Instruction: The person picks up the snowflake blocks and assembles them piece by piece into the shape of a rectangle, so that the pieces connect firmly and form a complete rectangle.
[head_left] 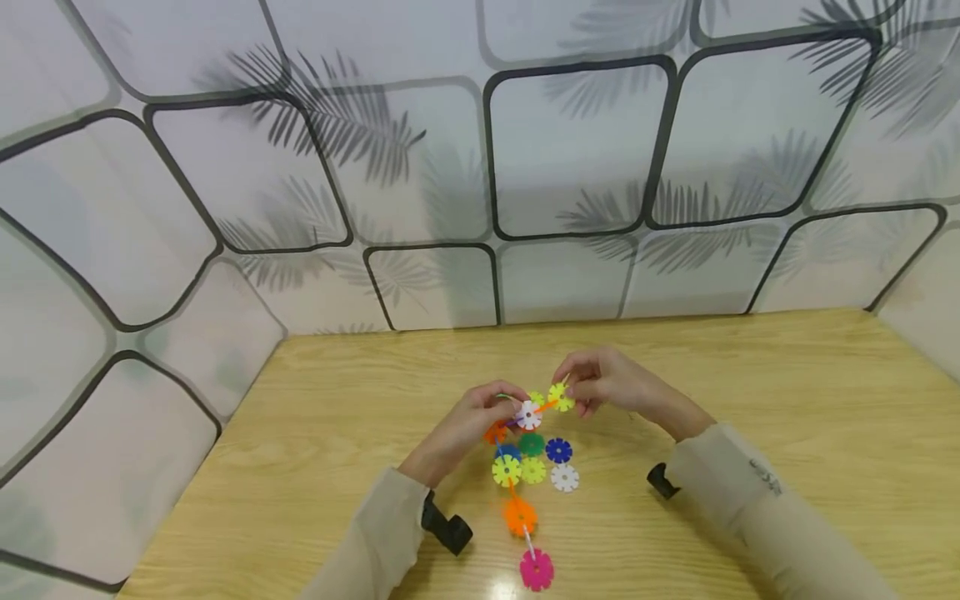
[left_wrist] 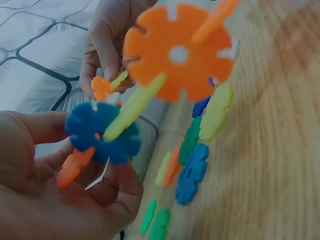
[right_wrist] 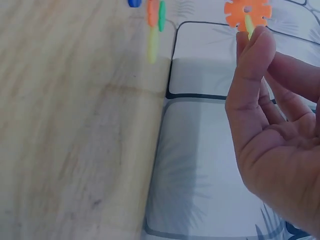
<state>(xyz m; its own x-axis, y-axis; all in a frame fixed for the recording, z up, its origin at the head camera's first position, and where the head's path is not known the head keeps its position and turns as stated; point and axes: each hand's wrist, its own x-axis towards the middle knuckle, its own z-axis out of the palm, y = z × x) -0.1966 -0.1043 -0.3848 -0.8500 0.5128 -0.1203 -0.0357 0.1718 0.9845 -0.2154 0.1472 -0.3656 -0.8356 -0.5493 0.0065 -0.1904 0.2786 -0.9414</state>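
Observation:
A chain of joined notched discs hangs from the hands, with a pink disc (head_left: 537,570) at its low end and an orange disc (head_left: 521,517) above it. My left hand (head_left: 480,418) grips the chain near a white disc (head_left: 528,415); in the left wrist view its fingers hold around a blue disc (left_wrist: 103,133), with a large orange disc (left_wrist: 178,53) nearer the camera. My right hand (head_left: 611,385) pinches a yellow disc (head_left: 561,397) at the chain's other end. The right wrist view shows thumb and finger on a yellow edge, an orange disc (right_wrist: 247,12) just beyond.
Loose discs lie on the wooden table (head_left: 337,467) below the hands, among them a dark blue disc (head_left: 558,451), a white one (head_left: 565,477) and a green one (head_left: 532,444). A patterned covering (head_left: 435,283) rises behind the table.

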